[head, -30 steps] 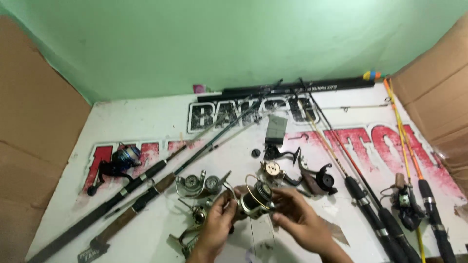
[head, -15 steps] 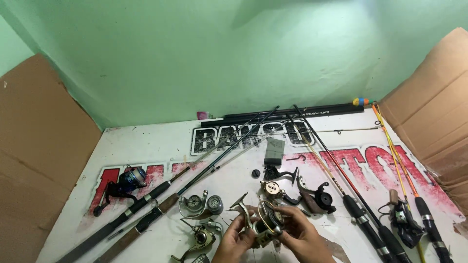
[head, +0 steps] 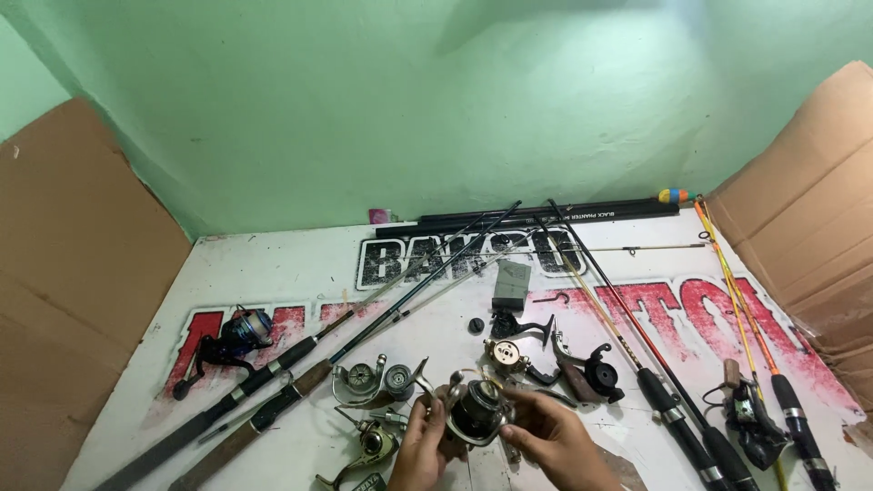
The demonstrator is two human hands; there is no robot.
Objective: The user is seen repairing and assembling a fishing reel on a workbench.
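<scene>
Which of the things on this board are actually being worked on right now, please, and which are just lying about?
In hand:
- spinning reel, gripped by the left hand and right hand

Lying about:
- blue reel on a rod at the left
- two silver reels
- gold reel
- dismantled reel parts
- rods at the right
- cardboard sheets

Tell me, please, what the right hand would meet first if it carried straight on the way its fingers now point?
The right hand points left at the dark spinning reel it already touches; beyond that, probably the left hand, though depth is unclear.
</scene>
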